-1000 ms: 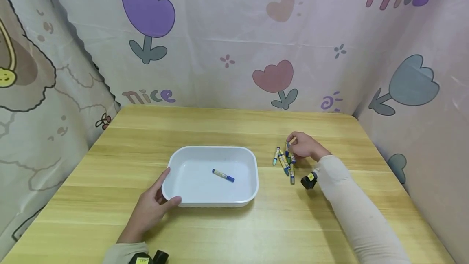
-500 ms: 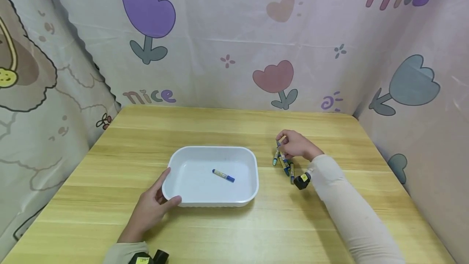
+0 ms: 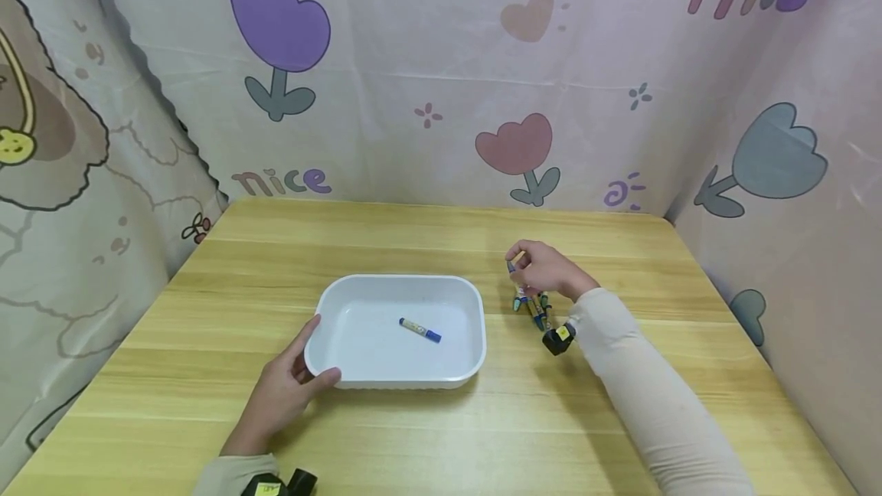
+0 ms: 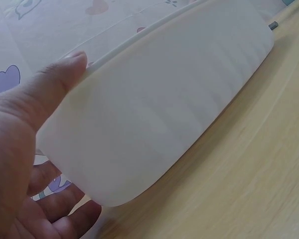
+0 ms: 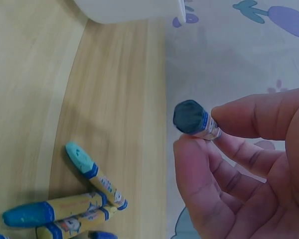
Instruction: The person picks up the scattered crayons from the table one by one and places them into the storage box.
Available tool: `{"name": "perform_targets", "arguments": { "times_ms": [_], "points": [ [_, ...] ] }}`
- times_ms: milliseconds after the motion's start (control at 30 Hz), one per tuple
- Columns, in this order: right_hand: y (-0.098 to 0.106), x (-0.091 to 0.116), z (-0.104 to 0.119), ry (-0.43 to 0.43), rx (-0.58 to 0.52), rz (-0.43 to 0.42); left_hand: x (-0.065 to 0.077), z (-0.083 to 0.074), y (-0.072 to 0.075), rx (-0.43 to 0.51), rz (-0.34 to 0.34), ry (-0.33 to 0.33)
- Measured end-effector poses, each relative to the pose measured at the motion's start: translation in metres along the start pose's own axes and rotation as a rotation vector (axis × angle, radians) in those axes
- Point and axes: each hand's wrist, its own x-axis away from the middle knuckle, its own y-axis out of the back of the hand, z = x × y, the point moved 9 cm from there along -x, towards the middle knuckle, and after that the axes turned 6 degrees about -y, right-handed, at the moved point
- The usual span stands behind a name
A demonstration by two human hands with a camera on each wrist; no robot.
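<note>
A white plastic tray (image 3: 394,384) stands on the wooden table, and a single crayon (image 3: 419,330) with blue ends lies inside it. My left hand (image 3: 281,398) grips the tray's left front corner, thumb over the rim (image 4: 107,60) and fingers curled beneath. To the right of the tray, my right hand (image 3: 547,269) pinches a dark-tipped crayon (image 5: 189,117) between thumb and fingers, raised above the table. Below that hand lies a loose pile of crayons in yellow wrappers, among them a light turquoise one (image 5: 80,157) and a blue one (image 5: 29,214). The hand partly hides the pile.
The wooden table (image 3: 386,239) meets a patterned cloth (image 3: 413,37) at its back edge and sides. Each wrist wears a small black camera, the right one (image 3: 558,337) hanging close to the crayon pile.
My right hand has drawn a crayon up from the pile and moved left and slightly back with it. The left hand and the tray have stayed put.
</note>
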Motion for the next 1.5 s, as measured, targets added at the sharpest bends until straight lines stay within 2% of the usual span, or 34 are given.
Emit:
{"name": "perform_targets", "arguments": {
  "times_ms": [533,833,1100,1500],
  "points": [
    [-0.006,-0.001,0.009,0.022,-0.001,0.013,0.0,0.001,0.0,0.011,0.0,0.0],
    [-0.01,-0.002,0.019,0.043,-0.017,0.024,0.0,-0.004,-0.001,0.013,0.008,-0.016],
    [-0.02,-0.004,0.033,0.067,-0.038,0.041,-0.001,-0.003,0.0,-0.007,0.008,-0.003],
    [-0.038,-0.008,0.053,0.093,-0.02,0.076,0.0,-0.001,0.0,0.011,0.007,0.007]
  ]
}}
